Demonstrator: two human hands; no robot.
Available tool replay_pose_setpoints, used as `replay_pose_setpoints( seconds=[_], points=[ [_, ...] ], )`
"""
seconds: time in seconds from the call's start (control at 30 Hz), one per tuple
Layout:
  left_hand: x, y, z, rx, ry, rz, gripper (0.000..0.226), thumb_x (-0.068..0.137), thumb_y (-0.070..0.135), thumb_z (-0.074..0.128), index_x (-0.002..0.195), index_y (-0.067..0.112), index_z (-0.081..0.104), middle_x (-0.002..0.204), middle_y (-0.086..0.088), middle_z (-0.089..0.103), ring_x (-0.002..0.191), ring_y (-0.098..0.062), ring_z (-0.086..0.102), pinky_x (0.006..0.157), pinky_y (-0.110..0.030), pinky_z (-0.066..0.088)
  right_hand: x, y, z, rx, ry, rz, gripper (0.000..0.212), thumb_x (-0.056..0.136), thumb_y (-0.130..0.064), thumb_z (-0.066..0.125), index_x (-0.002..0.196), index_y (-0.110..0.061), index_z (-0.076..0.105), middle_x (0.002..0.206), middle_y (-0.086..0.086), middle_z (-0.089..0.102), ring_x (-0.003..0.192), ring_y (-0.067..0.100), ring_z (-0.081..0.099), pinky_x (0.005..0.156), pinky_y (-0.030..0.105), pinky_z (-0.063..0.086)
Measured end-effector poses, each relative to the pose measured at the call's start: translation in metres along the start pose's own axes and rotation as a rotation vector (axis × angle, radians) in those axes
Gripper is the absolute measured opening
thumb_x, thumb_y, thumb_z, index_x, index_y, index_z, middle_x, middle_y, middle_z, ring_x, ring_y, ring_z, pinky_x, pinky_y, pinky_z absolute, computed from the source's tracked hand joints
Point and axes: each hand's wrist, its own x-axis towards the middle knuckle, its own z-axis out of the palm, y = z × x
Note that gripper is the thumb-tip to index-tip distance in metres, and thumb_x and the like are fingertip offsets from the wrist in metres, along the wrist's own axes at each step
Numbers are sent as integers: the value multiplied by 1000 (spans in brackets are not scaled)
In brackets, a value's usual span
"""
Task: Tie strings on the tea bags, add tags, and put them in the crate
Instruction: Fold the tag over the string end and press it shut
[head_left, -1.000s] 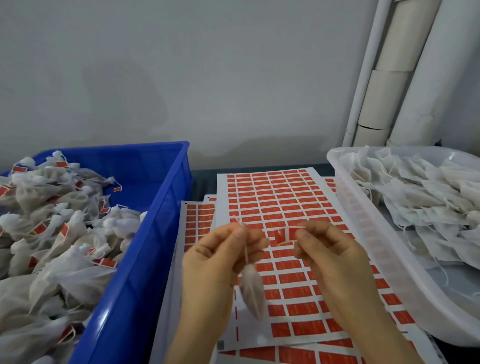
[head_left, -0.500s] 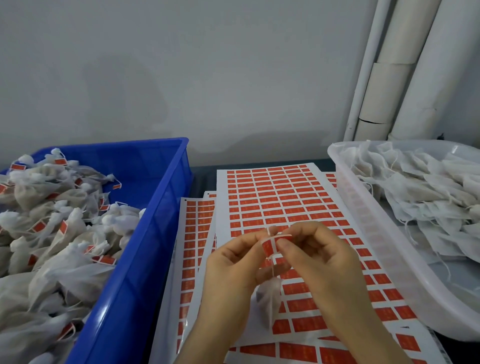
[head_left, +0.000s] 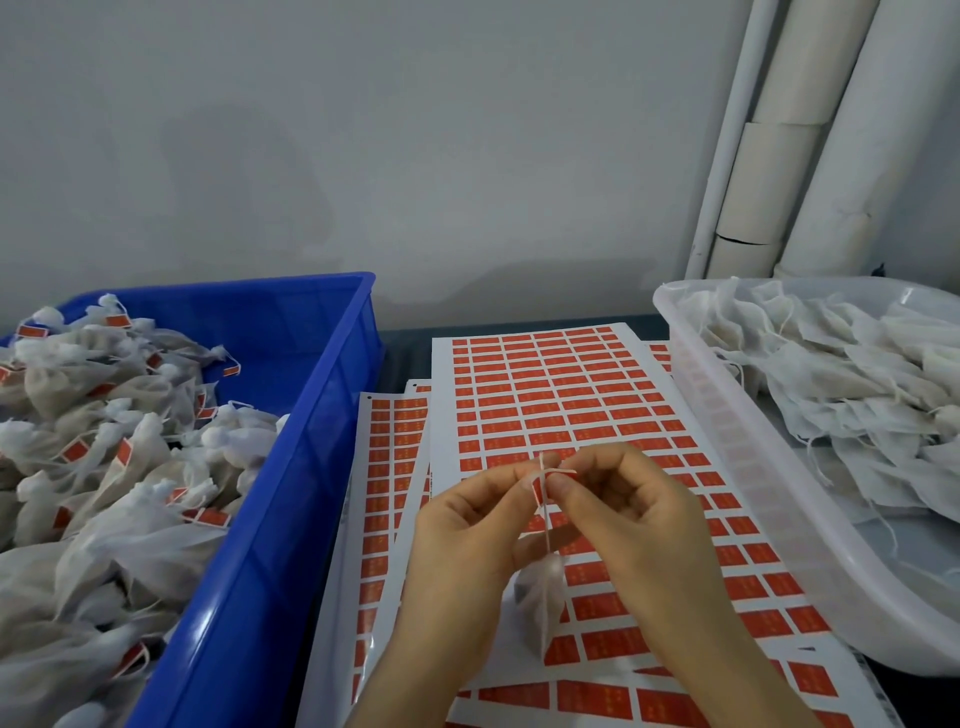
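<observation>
- The string (head_left: 546, 530) is pinched by the left hand (head_left: 467, 540), so the tea bag (head_left: 540, 597) is left dangling over the tag sheets (head_left: 545, 395).
- A red tag (head_left: 543, 488) is pinched onto the string by the right hand (head_left: 639, 519), probably so its sticky halves get pressed shut.
- The blue crate (head_left: 291, 467), heaped with tagged bags, is set at the left for a short drop; untagged ones are piled in the white tray (head_left: 727, 441).

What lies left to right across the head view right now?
Blue crate of tagged tea bags, left hand, hanging tea bag, right hand pinching a red tag, white tray of untagged bags. Tag sheets underlie the hands.
</observation>
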Motion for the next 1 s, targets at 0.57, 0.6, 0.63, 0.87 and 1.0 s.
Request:
replay_pose_setpoints(
  seconds=[0.57,0.6,0.63,0.87,1.0],
  points=[
    [0,-1,1,-22,-41,4,18,83,22,59,81,22,77,90,-3,75,88,-20,71,67,-30,58,0,4,1,-17,46,18,8,80,-23,68,78,-28,62,75,-25,66,76,-7,62,56,2,45],
    [-1,0,1,-25,-43,17,17,79,29,62,81,24,77,89,-2,75,88,-18,71,67,-29,58,0,4,0,-13,55,22,8,80,-23,68,78,-28,62,75,-24,66,75,-7,62,56,3,45],
    [-2,1,1,-15,-53,34,19,70,38,65,81,27,77,88,0,75,87,-16,71,67,-28,58,0,4,0,-8,65,25,8,80,-23,68,78,-27,62,74,-23,66,74,-7,63,54,3,45],
    [-4,-3,2,219,-82,173,22,74,16,72,77,38,74,83,12,74,79,-7,71,60,-12,52,3,8,-1,-6,89,57,10,80,-20,68,80,-26,60,76,-22,65,75,-7,61,51,4,44],
    [0,-6,-1,257,20,155,19,84,17,64,76,32,73,79,9,74,77,-13,71,63,-22,57,5,11,-1,-88,58,66,17,78,-27,70,87,-33,57,75,-20,64,81,-11,58,54,1,43]
  ],
)
